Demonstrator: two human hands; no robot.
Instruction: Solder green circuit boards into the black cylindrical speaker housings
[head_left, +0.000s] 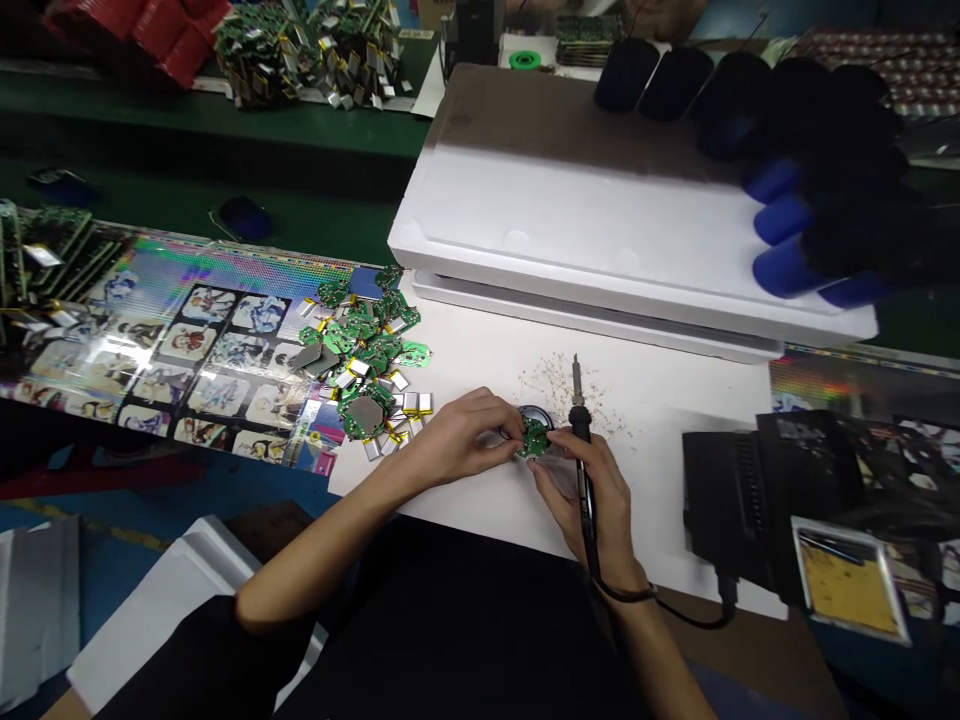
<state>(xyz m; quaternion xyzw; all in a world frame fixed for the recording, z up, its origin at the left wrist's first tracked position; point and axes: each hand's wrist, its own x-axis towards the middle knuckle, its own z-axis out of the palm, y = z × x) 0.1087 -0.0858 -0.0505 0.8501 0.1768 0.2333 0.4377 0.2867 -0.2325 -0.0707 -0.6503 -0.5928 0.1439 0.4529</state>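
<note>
A small round green circuit board [534,440] is held over a dark round housing [537,411] with a pale rim. My left hand [474,432] pinches the board's left edge between thumb and fingers. In my right hand [600,490] a black-handled soldering iron [583,450] is gripped, its metal tip pointing up and away from the board. The thumb and forefinger of that same hand also touch the board's right side. Fingers partly cover the board and the housing, so how far the board sits inside cannot be made out.
To the left lies a pile of circuit boards [367,340] with silver battery packs. White foam trays [525,200] stand behind, bearing dark blue cylinders [784,270]. Crumbs [562,385] litter the white work surface [465,350]. At right sit a black box [727,490] and a yellow sponge tray [851,585].
</note>
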